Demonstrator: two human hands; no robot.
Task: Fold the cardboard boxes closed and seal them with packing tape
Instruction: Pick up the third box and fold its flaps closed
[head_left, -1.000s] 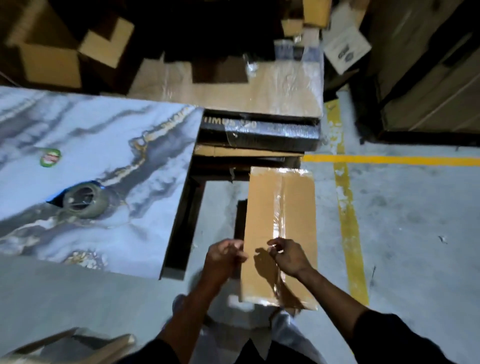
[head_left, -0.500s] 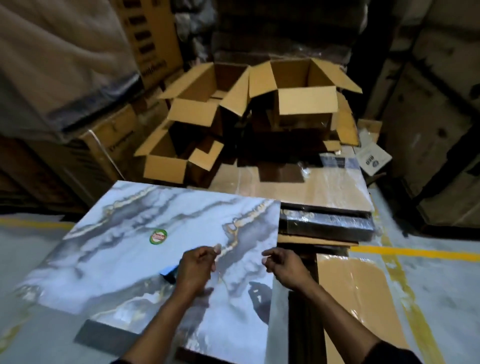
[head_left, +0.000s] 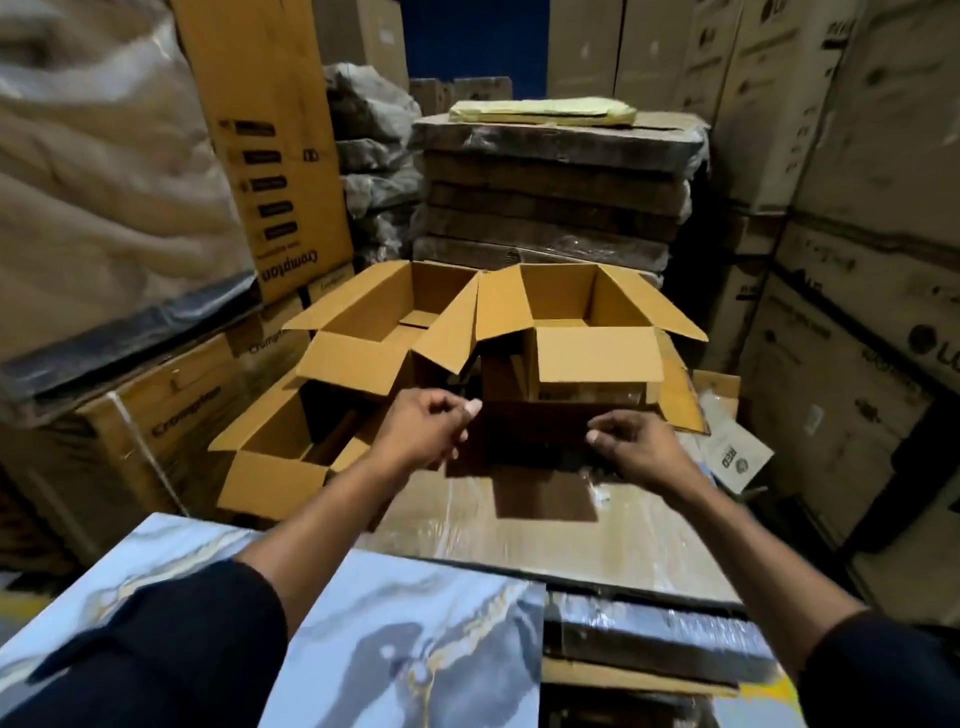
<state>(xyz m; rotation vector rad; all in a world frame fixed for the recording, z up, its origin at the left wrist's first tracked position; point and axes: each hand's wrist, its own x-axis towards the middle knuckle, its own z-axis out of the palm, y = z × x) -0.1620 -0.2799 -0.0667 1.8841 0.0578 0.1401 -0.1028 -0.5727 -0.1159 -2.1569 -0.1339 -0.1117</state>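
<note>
Both hands reach out empty, left hand (head_left: 423, 434) and right hand (head_left: 636, 447) loosely curled, toward the open box (head_left: 592, 338) just beyond — likely light, stiff cardboard, best gripped by its flaps.

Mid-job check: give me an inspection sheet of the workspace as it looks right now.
Surface: marble-pattern slab in the foreground; plastic-wrapped flat pack beyond it.
Job's things: three open cardboard boxes, flaps up: upper left box, upper right box, lower left box. No packing tape seen.
Clutter: printed white sheet at the right of the boxes.
Grips: left hand and right hand reach toward the boxes, fingers loosely curled, holding nothing.
Cables: nothing seen.
Surroundings: stacked wrapped bundles behind; tall cartons at right; Crompton carton at left.
</note>
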